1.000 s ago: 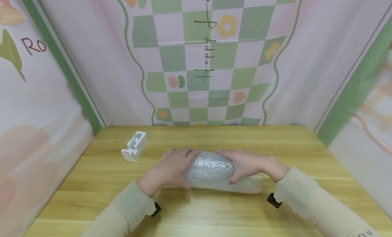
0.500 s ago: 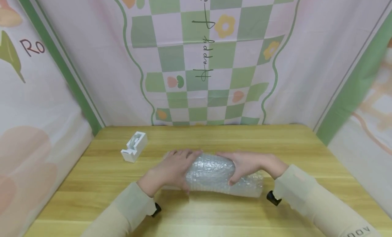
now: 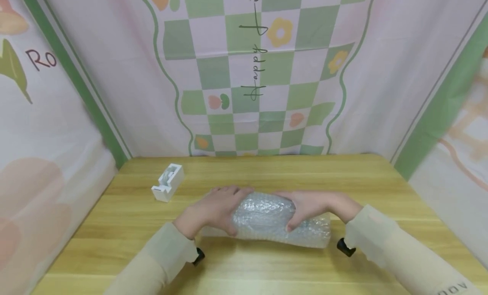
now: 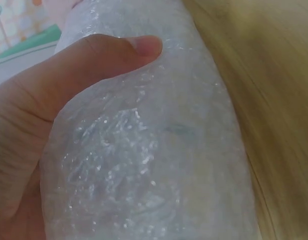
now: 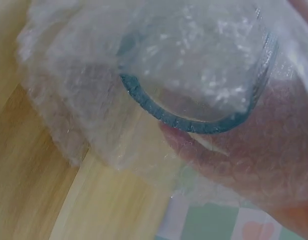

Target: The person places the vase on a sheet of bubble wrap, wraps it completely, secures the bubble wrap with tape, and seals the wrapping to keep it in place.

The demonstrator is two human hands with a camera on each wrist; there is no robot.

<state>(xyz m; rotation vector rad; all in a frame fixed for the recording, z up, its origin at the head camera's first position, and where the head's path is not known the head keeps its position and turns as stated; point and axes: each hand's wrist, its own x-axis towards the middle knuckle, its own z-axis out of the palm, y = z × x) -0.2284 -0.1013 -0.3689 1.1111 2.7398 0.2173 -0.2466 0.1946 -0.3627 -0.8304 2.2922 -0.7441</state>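
Observation:
A roll of clear bubble wrap (image 3: 263, 218) lies crosswise on the wooden table, wound round something. Through its right end, in the right wrist view, shows the round blue-green rim (image 5: 183, 122) of what looks like a glass vessel. My left hand (image 3: 217, 210) grips the roll from above near its left end. Its thumb (image 4: 94, 62) lies along the wrap in the left wrist view. My right hand (image 3: 312, 207) holds the right part, thumb on the near side and the other fingers mostly hidden behind. Loose wrap (image 5: 69, 95) extends past the rim.
A white tape dispenser (image 3: 164, 192) stands on the table (image 3: 133, 227) to the left of and behind the roll. Printed curtains (image 3: 244, 74) hang behind the table and along both sides.
The bubble wrap roll has shifted slightly towards me, its right end most. Both hands have kept their hold and moved a little with it. The tape dispenser has stayed put.

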